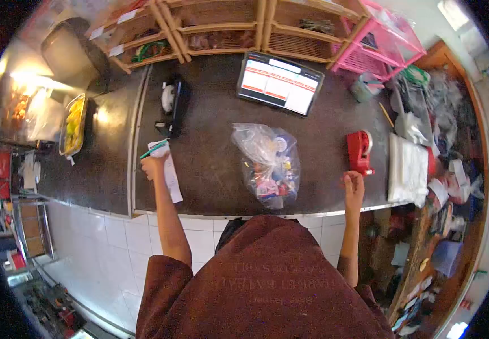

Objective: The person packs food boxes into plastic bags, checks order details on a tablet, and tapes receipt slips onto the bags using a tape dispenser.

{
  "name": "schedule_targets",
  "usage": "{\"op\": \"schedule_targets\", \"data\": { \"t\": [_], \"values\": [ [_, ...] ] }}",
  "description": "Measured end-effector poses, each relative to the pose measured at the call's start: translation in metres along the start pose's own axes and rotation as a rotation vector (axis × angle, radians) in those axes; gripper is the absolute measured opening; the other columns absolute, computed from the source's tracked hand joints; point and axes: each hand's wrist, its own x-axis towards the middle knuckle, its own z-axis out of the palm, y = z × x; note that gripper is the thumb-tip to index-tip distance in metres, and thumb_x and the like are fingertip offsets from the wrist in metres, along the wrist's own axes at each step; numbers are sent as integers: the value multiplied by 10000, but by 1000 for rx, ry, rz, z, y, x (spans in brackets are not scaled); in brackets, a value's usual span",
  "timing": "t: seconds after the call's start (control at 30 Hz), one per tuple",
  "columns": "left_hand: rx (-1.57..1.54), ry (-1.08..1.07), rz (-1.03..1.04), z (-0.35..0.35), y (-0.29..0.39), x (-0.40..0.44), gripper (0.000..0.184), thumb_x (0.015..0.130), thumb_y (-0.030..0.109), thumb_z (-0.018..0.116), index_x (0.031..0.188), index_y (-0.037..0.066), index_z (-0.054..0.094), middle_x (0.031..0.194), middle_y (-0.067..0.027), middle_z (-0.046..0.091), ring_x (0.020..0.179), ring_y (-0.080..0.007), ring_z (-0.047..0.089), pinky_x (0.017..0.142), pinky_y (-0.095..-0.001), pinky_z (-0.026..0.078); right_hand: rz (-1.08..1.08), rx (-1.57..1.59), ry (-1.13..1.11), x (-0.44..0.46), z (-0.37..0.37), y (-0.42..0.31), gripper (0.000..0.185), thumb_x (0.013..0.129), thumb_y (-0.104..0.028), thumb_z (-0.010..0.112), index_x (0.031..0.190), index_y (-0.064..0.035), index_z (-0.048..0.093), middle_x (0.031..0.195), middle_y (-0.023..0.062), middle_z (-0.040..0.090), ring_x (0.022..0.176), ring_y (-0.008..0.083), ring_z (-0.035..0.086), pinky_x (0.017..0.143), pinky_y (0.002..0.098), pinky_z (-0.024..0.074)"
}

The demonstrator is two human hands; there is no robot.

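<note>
My left hand (153,165) is closed around a slim teal pen (155,148), over the top of a long white paper slip (171,178) on the dark counter. My right hand (353,183) is raised near the counter's front edge, just below a red tape dispenser (359,151). Its fingers are curled together; whatever is between them, if anything, is too small to make out. Between my hands lies a clear plastic bag (268,165) with several small colourful packets inside, apart from both hands.
A lit tablet (280,83) lies beyond the bag. A black device (172,106) is at left, beside a tray of yellow items (74,125). Wooden racks (222,39) and a pink basket (377,45) line the back. Plastic bags are stacked (407,169) at right.
</note>
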Motion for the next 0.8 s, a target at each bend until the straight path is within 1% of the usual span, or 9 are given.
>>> {"op": "schedule_targets", "data": {
  "t": [0.13, 0.23, 0.33, 0.47, 0.57, 0.67, 0.7, 0.73, 0.8],
  "values": [
    [113, -103, 55, -24, 3, -10, 745, 481, 473, 784, 1016, 12, 549, 1108, -146, 536, 1017, -306, 516, 843, -461, 395, -222, -239, 183, 29, -55, 43, 190, 826, -154, 562, 937, -11, 504, 856, 74, 530, 788, 158, 513, 751, 285, 426],
    [21, -62, 290, -20, -3, -20, 607, 538, 429, 768, 932, -1, 601, 989, -137, 598, 911, -281, 574, 772, -407, 433, -306, -865, 292, 54, -83, 39, 234, 804, -181, 589, 939, -4, 513, 926, 134, 540, 840, 200, 529, 749, 302, 419],
    [-496, -157, 783, -37, -6, -77, 374, 666, 310, 711, 817, -23, 631, 724, -108, 643, 658, -185, 614, 592, -306, 450, -123, -656, 215, 83, -98, 52, 257, 820, -252, 553, 871, -3, 589, 811, 150, 591, 732, 261, 567, 665, 342, 440],
    [-727, -281, 797, -92, 38, -258, 305, 742, 282, 657, 761, -22, 638, 629, -71, 613, 534, -110, 535, 509, -284, 419, 3, -467, -46, 133, -125, 114, 345, 825, -310, 538, 767, 19, 625, 650, 132, 599, 592, 247, 570, 595, 340, 451],
    [-739, -492, 765, -72, 62, -377, 382, 761, 355, 629, 664, -14, 618, 525, -18, 519, 465, -74, 416, 430, -282, 347, 50, -97, -223, 119, -112, 63, 386, 800, -329, 577, 730, 50, 583, 628, 20, 564, 560, 94, 484, 510, 265, 392],
    [-381, -869, 903, -21, 77, -476, 419, 805, 419, 555, 715, 11, 591, 567, -8, 510, 533, -111, 448, 475, -293, 374, 266, -129, -348, 137, -115, 92, 344, 790, -301, 590, 757, 41, 593, 630, 29, 563, 552, 82, 473, 506, 240, 380],
    [-823, -1090, 853, 45, 59, -500, 373, 824, 365, 549, 873, -1, 603, 745, -23, 593, 670, -107, 512, 622, -276, 426, 182, -246, -335, 132, -120, 88, 324, 785, -297, 597, 767, 25, 604, 641, 34, 570, 582, 86, 492, 530, 242, 391],
    [-786, -1298, 743, 73, 49, -520, 354, 833, 306, 553, 1009, -1, 575, 902, -30, 596, 811, -109, 516, 770, -265, 407, 95, -364, -318, 124, -126, 69, 303, 781, -294, 603, 778, 10, 615, 651, 40, 577, 612, 89, 512, 553, 245, 403],
    [-967, -1388, 671, 153, 22, -547, 376, 805, 263, 601, 1081, 13, 545, 971, -25, 578, 897, -110, 491, 836, -273, 376, 29, -486, -282, 109, -148, 45, 284, 776, -290, 610, 788, -6, 626, 662, 45, 585, 642, 93, 531, 577, 248, 414]
  ]
}}
